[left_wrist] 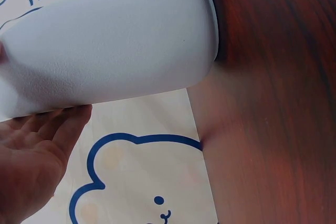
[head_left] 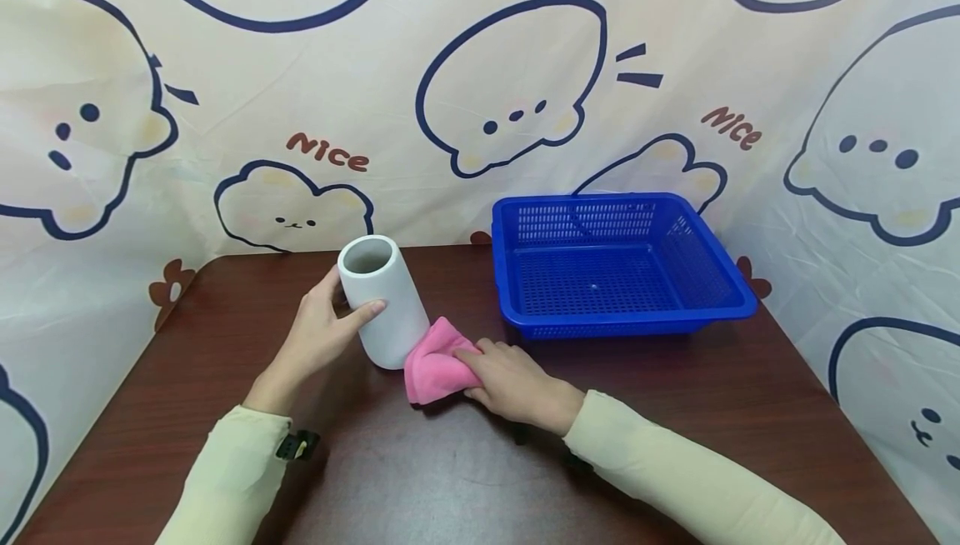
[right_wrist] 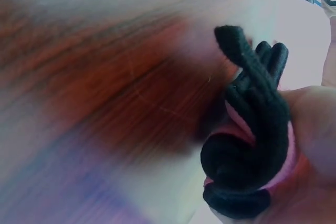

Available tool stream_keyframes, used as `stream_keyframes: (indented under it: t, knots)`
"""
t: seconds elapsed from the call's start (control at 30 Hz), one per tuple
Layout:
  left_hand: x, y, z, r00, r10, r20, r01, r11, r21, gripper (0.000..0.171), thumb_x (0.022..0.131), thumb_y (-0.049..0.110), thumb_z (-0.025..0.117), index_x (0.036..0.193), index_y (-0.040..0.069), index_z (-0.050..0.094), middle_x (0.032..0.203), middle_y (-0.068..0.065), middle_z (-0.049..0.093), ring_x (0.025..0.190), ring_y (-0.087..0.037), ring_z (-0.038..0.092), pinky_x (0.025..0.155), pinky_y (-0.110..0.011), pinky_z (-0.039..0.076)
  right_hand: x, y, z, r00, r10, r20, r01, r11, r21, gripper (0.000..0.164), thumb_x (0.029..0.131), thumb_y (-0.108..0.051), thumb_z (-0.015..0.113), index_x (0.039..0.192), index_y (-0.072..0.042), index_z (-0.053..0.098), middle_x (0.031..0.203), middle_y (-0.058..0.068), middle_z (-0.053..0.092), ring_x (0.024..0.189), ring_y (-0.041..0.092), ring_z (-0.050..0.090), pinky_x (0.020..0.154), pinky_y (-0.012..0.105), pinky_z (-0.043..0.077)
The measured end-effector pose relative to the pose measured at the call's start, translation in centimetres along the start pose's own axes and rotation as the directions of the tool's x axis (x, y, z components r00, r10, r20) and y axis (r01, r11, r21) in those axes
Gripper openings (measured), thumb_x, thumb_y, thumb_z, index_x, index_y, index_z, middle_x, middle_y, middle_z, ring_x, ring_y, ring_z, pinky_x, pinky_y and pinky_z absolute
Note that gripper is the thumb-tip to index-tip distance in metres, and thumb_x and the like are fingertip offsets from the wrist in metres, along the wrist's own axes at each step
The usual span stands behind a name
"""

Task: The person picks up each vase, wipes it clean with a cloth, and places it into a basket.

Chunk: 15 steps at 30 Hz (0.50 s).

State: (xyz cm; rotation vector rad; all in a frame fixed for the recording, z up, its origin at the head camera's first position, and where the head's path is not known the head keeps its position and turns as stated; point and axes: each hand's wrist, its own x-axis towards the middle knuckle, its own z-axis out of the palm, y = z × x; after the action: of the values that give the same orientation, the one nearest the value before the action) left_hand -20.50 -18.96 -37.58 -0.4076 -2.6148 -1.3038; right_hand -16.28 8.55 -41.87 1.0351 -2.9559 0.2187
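My left hand grips a white vase near its upper end, thumb on the near side and fingers round the far left. The vase leans to the left, its round mouth showing at the top. Whether its base touches the table I cannot tell. In my right hand is a bunched pink cloth, pinched between thumb and fingers and lying against the vase's lower right side. The right wrist view shows dark folds of the cloth beside the palm. From the left wrist, the vase's smooth side fills the upper part.
A blue plastic basket with mesh sides stands at the back right of the dark brown wooden table. Behind and beside the table hangs a pale curtain printed with cartoon faces.
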Motion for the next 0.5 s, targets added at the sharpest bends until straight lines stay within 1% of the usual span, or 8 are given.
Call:
stream_keyframes:
  t: [0.23, 0.5]
  knots:
    - [0.0, 0.1, 0.0, 1.000, 0.001, -0.003, -0.001, 1.000, 0.002, 0.070, 0.087, 0.040, 0.070, 0.145, 0.018, 0.038, 0.133, -0.014, 0.057, 0.113, -0.033, 0.062, 0.091, -0.054, 0.053, -0.5, 0.0, -0.4, 1.000, 0.020, 0.001, -0.020, 1.000, -0.003, 0.052, 0.092, -0.038, 0.063, 0.139, -0.019, 0.050, 0.111, 0.007, 0.064, 0.092, 0.022, 0.063, 0.079, 0.038, 0.055]
    - [0.0, 0.0, 0.0, 1.000, -0.006, -0.005, 0.006, 1.000, -0.001, 0.071, 0.087, 0.040, 0.070, 0.145, 0.018, 0.037, 0.133, -0.015, 0.056, 0.113, -0.034, 0.062, 0.092, -0.055, 0.053, -1.0, 0.1, -1.2, 0.999, 0.003, -0.042, -0.002, 1.000, 0.003, 0.052, 0.091, -0.037, 0.065, 0.137, -0.019, 0.051, 0.105, 0.006, 0.064, 0.090, 0.021, 0.063, 0.076, 0.038, 0.054]
